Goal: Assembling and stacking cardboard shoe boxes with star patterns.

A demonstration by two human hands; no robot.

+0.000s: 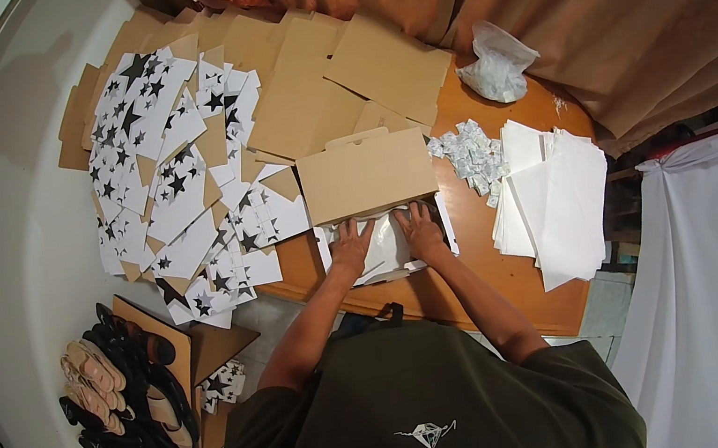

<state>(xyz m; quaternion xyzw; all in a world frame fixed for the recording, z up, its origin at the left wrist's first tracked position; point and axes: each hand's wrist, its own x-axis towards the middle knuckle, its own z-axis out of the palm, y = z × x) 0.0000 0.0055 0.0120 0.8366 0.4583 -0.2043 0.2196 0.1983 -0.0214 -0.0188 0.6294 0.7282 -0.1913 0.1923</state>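
1. White paper sheet (388,252) lies inside the open cardboard box (367,175), at the near edge of the round wooden tabletop (475,233), right in front of the person.
2. Handling, my read: thin, light, limp. Creases and tears easily, slides on card. Best pressed flat with palms, or pinched at an edge or corner, not grabbed mid-sheet.
3. Box itself: light, stiff card, lid flap standing up at the far side.
4. Left hand (350,246): palm down on the paper's left part, fingers spread and pointing away. Grip released, just pressing.
5. Right hand (422,230): same pose on the right part, flat, nothing clenched, nothing held.
6. Both forearms come in from below, angled inward, hands close but apart.
7. Nearby: star-printed flat box blanks (171,179) piled left, plain brown blanks (325,78) behind, small folded packets (471,153) and a white sheet stack (553,191) right, clear bag (496,63) far right.
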